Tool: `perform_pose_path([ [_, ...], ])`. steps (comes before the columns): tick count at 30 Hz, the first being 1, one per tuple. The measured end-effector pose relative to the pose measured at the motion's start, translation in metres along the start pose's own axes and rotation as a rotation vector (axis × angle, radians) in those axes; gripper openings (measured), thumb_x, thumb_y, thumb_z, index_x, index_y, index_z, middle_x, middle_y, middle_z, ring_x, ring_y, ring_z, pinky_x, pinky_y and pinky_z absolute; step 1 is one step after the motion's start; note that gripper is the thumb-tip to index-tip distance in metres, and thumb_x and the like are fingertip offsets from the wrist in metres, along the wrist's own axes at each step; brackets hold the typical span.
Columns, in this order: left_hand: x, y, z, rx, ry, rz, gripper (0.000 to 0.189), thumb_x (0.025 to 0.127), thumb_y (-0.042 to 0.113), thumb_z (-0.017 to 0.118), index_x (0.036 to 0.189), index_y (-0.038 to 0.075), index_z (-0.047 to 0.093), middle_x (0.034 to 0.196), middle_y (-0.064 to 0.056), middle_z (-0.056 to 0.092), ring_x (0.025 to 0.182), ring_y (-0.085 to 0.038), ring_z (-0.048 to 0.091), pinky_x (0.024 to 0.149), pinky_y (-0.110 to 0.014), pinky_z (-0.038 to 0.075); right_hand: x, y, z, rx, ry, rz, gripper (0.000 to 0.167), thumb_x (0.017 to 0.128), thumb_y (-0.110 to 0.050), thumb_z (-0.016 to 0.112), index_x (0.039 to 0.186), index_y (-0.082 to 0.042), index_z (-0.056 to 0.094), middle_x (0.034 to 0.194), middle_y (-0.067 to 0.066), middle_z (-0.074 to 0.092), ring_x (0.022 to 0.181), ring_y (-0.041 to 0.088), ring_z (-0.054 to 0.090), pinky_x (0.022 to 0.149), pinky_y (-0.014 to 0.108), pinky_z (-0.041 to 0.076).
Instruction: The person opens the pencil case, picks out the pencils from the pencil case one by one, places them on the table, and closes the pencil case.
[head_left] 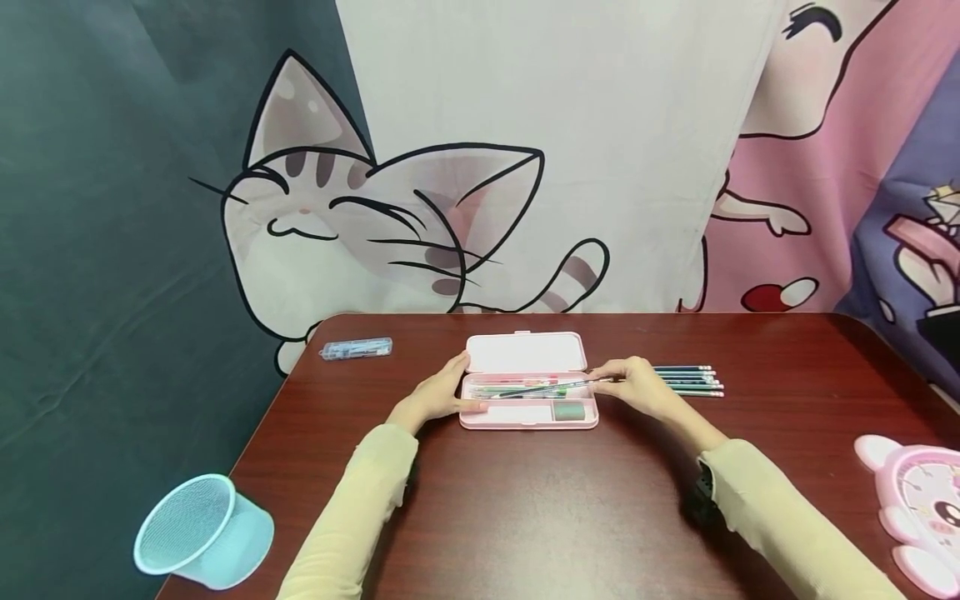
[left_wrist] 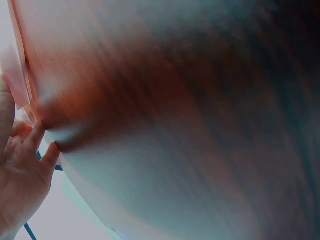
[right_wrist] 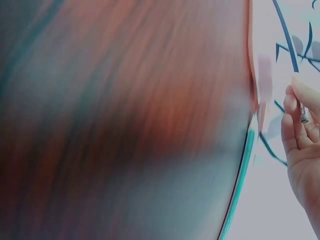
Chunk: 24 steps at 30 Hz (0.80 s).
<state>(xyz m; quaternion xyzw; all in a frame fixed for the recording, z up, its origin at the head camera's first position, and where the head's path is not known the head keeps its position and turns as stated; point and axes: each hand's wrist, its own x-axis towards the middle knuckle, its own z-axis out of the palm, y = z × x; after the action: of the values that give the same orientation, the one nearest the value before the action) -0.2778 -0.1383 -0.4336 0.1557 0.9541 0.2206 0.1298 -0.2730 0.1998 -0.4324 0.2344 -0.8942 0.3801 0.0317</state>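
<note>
A pink pencil case (head_left: 529, 424) lies with its lid raised on the table, several pens and pencils in its rear compartment and a green eraser (head_left: 569, 411) at the front right. My left hand (head_left: 435, 396) rests at its left end, thumb over the front compartment. In the left wrist view its fingertips (left_wrist: 52, 149) touch the tabletop beside the case. Between thumb and fingers, my right hand (head_left: 636, 385) pinches a dark pencil (head_left: 542, 388), which slants over the rear compartment. The right wrist view shows that pencil's end (right_wrist: 304, 115) by the palm.
Several green and blue pencils (head_left: 690, 380) lie in a row right of the case. At the back left lies a clear blue box (head_left: 356, 349). A blue mesh cup (head_left: 243, 537) stands at the left edge, a pink animal-shaped clock (head_left: 911, 500) at the right.
</note>
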Motion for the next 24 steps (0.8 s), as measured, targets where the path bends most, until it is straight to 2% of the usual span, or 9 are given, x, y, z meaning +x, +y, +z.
perform_pose_path([
  [4,-0.001,0.0,0.0,-0.001,-0.001,0.0,0.104,0.073,0.06,0.065,0.147,0.008,0.014,0.155,-0.004,0.011,0.141,-0.021,0.018,0.108,-0.047,0.026,-0.01,0.01,-0.015,-0.007,0.017,0.04,0.014,0.078,-0.021,0.073,0.089,-0.014,0.074,0.089,0.004,0.072,0.079,0.002,0.059,0.07,0.017,0.046],
  [7,0.0,-0.001,0.001,-0.006,-0.005,-0.001,0.105,0.072,0.063,0.063,0.147,0.008,0.014,0.155,-0.004,0.011,0.141,-0.022,0.017,0.109,-0.048,0.025,-0.02,0.021,-0.03,-0.04,0.045,0.049,0.014,0.077,-0.022,0.073,0.088,-0.013,0.074,0.085,0.005,0.071,0.075,-0.003,0.056,0.067,0.014,0.044],
  [15,0.003,-0.003,0.002,0.004,-0.009,-0.03,0.101,0.074,0.057,0.065,0.148,0.012,0.013,0.155,-0.001,0.01,0.142,-0.018,0.016,0.109,-0.047,0.025,-0.055,0.05,-0.079,-0.119,0.103,0.108,0.016,0.075,-0.021,0.075,0.087,-0.011,0.075,0.087,0.012,0.072,0.077,-0.019,0.05,0.066,0.004,0.038],
  [19,0.003,-0.003,0.001,0.014,-0.001,-0.017,0.101,0.074,0.056,0.066,0.147,0.01,0.014,0.155,-0.002,0.012,0.141,-0.019,0.018,0.108,-0.047,0.026,-0.075,0.061,-0.096,-0.144,0.121,0.141,0.021,0.075,-0.021,0.075,0.09,-0.007,0.074,0.09,0.017,0.07,0.077,-0.022,0.048,0.065,0.002,0.036],
  [24,0.002,-0.002,0.001,0.016,-0.001,-0.006,0.101,0.074,0.055,0.066,0.147,0.008,0.015,0.155,-0.003,0.012,0.141,-0.019,0.017,0.109,-0.045,0.027,-0.092,0.073,-0.108,-0.175,0.111,0.186,0.025,0.076,-0.022,0.074,0.093,-0.003,0.073,0.089,0.02,0.07,0.074,-0.02,0.046,0.062,0.004,0.035],
])
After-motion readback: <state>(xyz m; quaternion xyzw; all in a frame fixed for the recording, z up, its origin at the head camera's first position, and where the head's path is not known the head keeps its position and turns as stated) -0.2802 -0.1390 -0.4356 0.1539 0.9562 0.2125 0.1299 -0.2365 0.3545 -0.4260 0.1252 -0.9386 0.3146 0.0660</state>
